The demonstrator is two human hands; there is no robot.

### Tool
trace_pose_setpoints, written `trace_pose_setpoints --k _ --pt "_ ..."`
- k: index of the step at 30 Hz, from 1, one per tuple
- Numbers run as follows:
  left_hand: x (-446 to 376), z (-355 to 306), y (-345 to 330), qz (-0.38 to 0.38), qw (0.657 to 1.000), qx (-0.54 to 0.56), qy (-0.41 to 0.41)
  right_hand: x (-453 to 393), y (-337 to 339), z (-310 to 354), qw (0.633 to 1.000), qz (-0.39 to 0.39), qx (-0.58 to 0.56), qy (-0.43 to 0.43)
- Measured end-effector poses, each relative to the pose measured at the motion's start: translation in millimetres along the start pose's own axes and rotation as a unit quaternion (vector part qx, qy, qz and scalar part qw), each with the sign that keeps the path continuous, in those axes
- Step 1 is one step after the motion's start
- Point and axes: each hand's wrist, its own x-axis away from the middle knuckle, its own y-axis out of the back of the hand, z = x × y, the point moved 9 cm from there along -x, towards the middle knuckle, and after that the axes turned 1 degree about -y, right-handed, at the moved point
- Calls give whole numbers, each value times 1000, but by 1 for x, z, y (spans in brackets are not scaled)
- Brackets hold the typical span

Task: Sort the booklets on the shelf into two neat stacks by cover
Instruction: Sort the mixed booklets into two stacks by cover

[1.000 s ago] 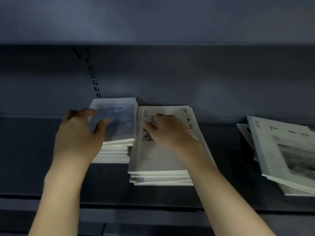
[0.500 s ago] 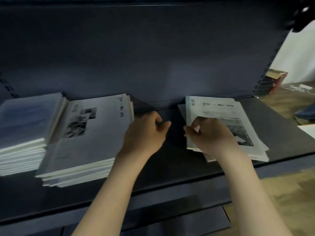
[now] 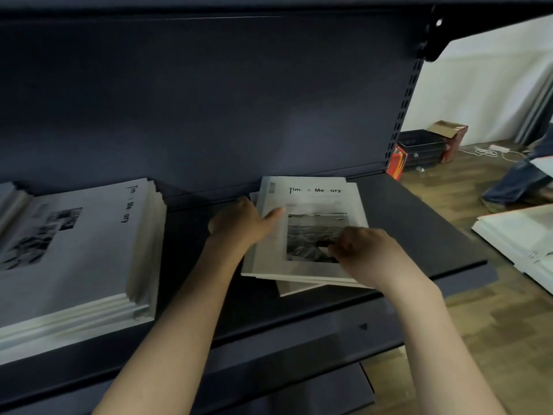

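Lying place of the loose pile: the small pile of booklets (image 3: 311, 232) rests on the dark shelf (image 3: 419, 223), to the right of the tall sorted stack (image 3: 77, 256) and well apart from it.
Direction from the hands: the loose pile is straight ahead, under both hands; the tall sorted stack is far to the left of them.
Long axis: the top booklet of the loose pile runs from the shelf's front edge toward its back wall, a little turned; the booklets below it stick out at the front and the right, so the pile is not square.
Left hand (image 3: 239, 226): it rests at the pile's left edge, with straight fingers reaching onto the cover; it grips nothing that I can see.
Right hand (image 3: 362, 250): its fingers are curled on the near right part of the top cover; whether they pinch it I cannot tell.
Nearer hand: both touch the pile; for carrying a booklet to the tall stack, I judge the left hand nearer.
Writing on the loose pile: "Tim… Me…ory", partly unreadable, above a grey landscape photograph.
Writing on the tall sorted stack: the same title, turned sideways.
Further stack: one more stack (image 3: 9, 202) shows only its edge, left of the tall stack.
Beyond the shelf: a red carton (image 3: 396, 161) and a black crate (image 3: 422, 149) stand on the floor.
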Motion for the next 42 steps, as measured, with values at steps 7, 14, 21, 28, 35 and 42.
trace_pose_setpoints --k 7,14,21,28,35,42 --pt "-16 -10 -10 50 996 -75 5 -4 3 -24 999 0 -47 -5" --pt "-10 -7 -2 8 997 72 19 -5 7 -34 998 -20 -62 8" --pt "17 31 7 -42 986 155 35 -30 9 -48 999 7 -36 -36" --pt "41 57 16 -95 978 177 47 -49 13 -14 981 -10 -185 -55" --pt "53 67 15 -104 979 168 51 -79 -3 9 985 31 -144 -87" --pt "53 72 16 -100 978 178 51 -76 -16 15 982 141 -16 -125"
